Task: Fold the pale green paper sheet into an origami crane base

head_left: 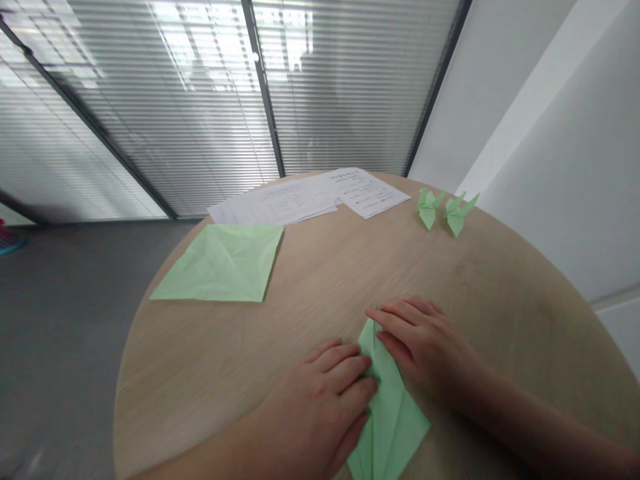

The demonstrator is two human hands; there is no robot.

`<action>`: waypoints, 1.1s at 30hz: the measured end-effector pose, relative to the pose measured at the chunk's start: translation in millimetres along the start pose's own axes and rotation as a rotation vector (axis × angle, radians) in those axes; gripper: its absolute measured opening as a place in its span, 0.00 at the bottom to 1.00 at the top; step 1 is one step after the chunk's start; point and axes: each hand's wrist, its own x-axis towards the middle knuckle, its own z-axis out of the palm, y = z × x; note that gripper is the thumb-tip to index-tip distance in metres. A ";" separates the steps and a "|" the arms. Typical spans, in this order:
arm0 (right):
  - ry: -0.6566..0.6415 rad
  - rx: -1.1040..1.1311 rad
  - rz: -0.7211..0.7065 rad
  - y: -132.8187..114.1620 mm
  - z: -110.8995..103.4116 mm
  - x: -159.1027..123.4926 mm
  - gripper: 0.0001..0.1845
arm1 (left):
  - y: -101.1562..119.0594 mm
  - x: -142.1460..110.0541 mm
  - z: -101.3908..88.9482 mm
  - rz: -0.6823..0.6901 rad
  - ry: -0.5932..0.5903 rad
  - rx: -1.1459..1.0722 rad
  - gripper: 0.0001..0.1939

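A folded piece of green paper [395,407], long and pointed at the top, lies on the table close to me, with crease lines running along its length. My left hand [325,393] presses on its left edge, fingers slightly curled and laid over the paper. At the upper tip is my right hand [420,340], with its index finger at the point and its thumb against the right edge. Both hands hold the paper against the tabletop. The left hand covers part of the paper's left side, and its lower end runs out of view.
On the round wooden table [320,280], a creased green sheet [225,263] lies at left. Printed white papers [300,197] lie at the far edge. Two green origami cranes [427,208] stand at the far right. Beyond are window blinds [200,120] and a white wall [565,167].
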 end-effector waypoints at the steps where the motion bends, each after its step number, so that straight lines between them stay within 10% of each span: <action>1: 0.004 0.006 -0.002 -0.2 0.4 -0.1 0.17 | -0.1 0.3 0.0 0.002 0.000 0.000 0.14; 33: 0.047 -0.045 0.030 4.6 5.5 -3.0 0.11 | 0.3 -0.3 -0.7 -0.017 -0.043 -0.001 0.14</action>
